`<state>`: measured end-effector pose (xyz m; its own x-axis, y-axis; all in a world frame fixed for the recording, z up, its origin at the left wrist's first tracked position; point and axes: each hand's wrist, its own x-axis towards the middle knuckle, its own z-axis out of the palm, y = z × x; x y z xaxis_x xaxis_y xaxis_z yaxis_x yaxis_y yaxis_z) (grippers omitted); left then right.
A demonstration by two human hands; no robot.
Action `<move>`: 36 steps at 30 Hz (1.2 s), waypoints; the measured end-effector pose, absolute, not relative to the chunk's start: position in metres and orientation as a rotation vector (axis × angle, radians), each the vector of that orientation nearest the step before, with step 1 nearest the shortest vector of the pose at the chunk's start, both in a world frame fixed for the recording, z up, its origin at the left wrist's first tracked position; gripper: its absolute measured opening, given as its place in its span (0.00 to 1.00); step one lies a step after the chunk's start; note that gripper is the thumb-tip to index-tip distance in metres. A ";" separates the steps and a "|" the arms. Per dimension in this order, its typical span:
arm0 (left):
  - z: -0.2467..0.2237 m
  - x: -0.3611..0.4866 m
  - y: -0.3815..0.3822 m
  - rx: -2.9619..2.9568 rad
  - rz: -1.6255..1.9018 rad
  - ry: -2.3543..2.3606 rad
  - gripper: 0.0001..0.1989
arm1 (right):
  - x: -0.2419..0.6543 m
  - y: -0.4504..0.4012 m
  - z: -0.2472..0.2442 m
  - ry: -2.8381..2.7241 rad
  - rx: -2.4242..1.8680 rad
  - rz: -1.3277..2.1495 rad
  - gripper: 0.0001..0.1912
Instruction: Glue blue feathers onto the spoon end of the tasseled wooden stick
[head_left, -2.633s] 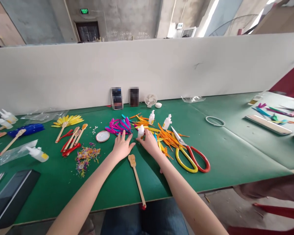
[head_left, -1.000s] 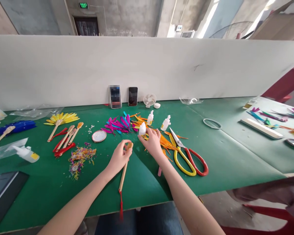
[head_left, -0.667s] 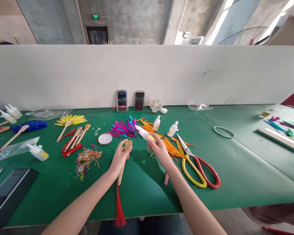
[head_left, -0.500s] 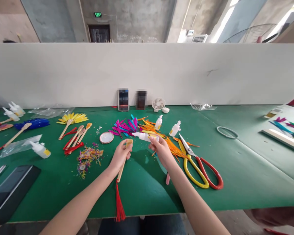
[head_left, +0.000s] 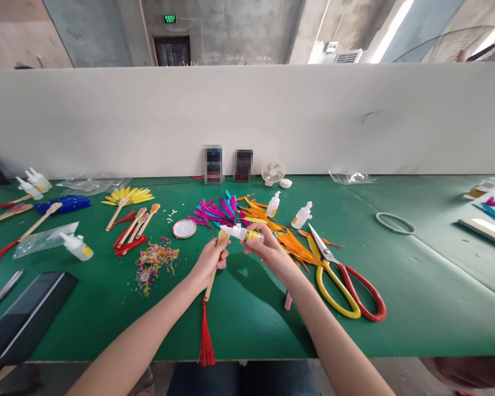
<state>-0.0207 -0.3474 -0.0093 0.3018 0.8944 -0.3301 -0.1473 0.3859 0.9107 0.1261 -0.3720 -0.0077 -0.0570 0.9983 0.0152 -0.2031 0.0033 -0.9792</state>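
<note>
Holding wooden stick (head_left: pixel 210 285) in left grip (head_left: pixel 212 260), closed around it just below the flat head (head_left: pixel 223 237), with red tassel (head_left: pixel 206 342) at its near end. Holding white bottle (head_left: pixel 244 235) in right grip (head_left: pixel 269 248), pinched and tipped nearly level, with nozzle (head_left: pixel 229 229) aimed left at that head (can't tell from here: touching or just above). Got both over the middle of the green tabletop (head_left: pixel 421 297). See magenta feathers (head_left: pixel 212 213) just beyond, orange feathers (head_left: pixel 297 250) to the right, then large scissors (head_left: pixel 330 261) farther right. Note round dish (head_left: pixel 184 229) and coloured scraps (head_left: pixel 154 263) to the left, small fan (head_left: pixel 273 172) at far edge.
</note>
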 end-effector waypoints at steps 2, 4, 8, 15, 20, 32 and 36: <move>-0.008 -0.021 -0.347 0.923 0.843 1.007 0.10 | 0.124 -0.370 -0.012 -1.171 -1.062 1.268 0.15; -0.007 -0.021 -0.348 0.950 0.863 0.995 0.11 | 0.123 -0.368 -0.016 -1.238 -1.089 1.184 0.14; -0.007 -0.023 -0.349 1.051 0.897 1.015 0.16 | 0.122 -0.366 -0.020 -1.360 -1.124 1.118 0.17; -0.016 -0.026 -0.344 1.244 0.933 1.090 0.20 | 0.122 -0.367 -0.020 -1.463 -1.235 1.019 0.16; -0.013 -0.026 -0.343 1.248 0.932 1.089 0.21 | 0.119 -0.368 -0.018 -1.488 -1.275 0.878 0.15; -0.012 -0.023 -0.344 1.130 0.869 1.059 0.21 | 0.119 -0.369 -0.016 -1.532 -1.265 0.800 0.13; -0.013 -0.024 -0.344 1.170 0.873 1.044 0.21 | 0.118 -0.371 -0.015 -1.519 -1.286 0.769 0.13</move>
